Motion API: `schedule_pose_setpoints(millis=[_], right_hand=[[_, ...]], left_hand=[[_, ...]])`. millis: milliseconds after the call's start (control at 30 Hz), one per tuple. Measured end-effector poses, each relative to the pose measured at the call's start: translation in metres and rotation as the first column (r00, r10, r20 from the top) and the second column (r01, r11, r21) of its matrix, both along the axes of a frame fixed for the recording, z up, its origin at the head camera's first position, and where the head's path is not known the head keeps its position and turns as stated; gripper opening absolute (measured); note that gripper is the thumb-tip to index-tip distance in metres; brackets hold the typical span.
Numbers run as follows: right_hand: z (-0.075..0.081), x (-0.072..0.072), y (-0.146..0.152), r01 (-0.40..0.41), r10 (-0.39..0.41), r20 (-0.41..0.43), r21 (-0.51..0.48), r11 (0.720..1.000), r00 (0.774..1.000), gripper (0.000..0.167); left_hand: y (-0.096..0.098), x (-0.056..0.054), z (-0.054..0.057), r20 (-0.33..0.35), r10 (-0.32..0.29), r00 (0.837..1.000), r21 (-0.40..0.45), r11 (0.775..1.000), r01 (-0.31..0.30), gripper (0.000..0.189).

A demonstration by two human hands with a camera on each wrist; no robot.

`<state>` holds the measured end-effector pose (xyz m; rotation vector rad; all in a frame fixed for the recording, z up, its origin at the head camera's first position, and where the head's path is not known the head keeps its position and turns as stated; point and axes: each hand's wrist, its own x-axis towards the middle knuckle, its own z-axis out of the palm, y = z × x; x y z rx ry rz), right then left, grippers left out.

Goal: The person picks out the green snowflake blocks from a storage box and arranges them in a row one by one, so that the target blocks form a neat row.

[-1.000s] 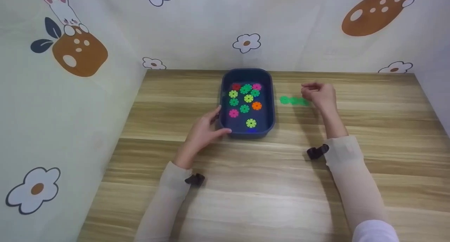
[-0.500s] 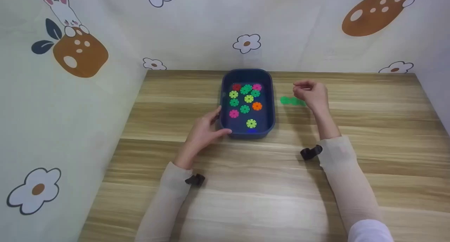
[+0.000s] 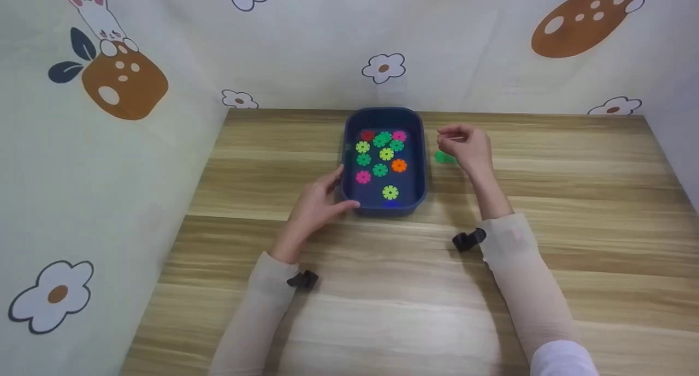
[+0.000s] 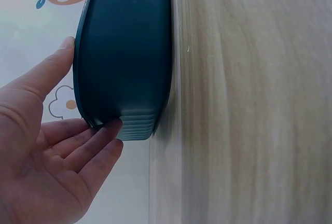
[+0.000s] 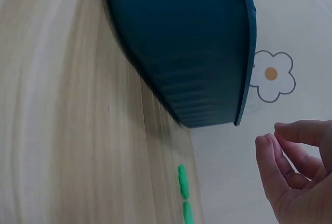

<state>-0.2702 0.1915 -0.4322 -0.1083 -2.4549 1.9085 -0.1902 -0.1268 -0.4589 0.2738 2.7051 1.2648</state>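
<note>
A dark blue plastic bin (image 3: 382,204) lies at the far middle of the table. Inside are several notched plastic discs, among them a yellow disc (image 3: 390,192), an orange disc (image 3: 399,165) and a pink disc (image 3: 363,177). My left hand (image 3: 317,201) holds the bin's near left corner, thumb on the rim and fingers against its side in the left wrist view. Right of the bin, my right hand (image 3: 471,149) hovers with fingers loosely bent and nothing visible between the fingertips. Below it on the table lie green discs (image 3: 443,157) in a row, partly covered by the hand.
Wood-grain tabletop (image 3: 382,288) stretches in front of the bin. A patterned cloth (image 3: 306,48) rises along the back edge and both sides. A small black wrist camera (image 3: 468,239) is strapped at each sleeve cuff.
My right hand has moved left over the row of green discs toward the bin, covering more of them from above. The left hand and the bin have stayed in place.
</note>
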Motion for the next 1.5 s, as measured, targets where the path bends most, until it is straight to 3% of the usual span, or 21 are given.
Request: schedule_pose_setpoints(millis=[233,500,1033,1233,1500], right_hand=[[0.001,0.002,-0.02,-0.019,0.018,-0.016,-0.037,0.999,1.0,0.028],[0.0,0.005,-0.047,-0.095,0.097,0.02,-0.089,0.991,0.995,0.032],[-0.006,0.005,-0.088,-0.236,0.237,-0.014,0.046,0.971,0.971,0.026],[-0.016,0.0,-0.096,-0.299,0.291,0.078,0.128,0.946,0.954,0.032],[-0.021,-0.002,-0.102,-0.308,0.278,0.167,0.196,0.931,0.946,0.033]], left_hand=[[0.0,0.0,0.0,0.004,0.003,1.0,0.006,1.0,-0.003,0.09],[-0.001,0.001,-0.001,-0.007,0.002,1.0,-0.024,1.0,-0.003,0.09],[-0.001,0.001,0.0,0.022,0.003,1.0,-0.008,1.0,-0.003,0.087],[0.0,0.001,0.0,0.004,-0.007,1.0,0.003,1.0,0.007,0.085],[0.0,-0.001,0.0,-0.056,-0.026,0.998,0.003,1.0,0.026,0.087]])
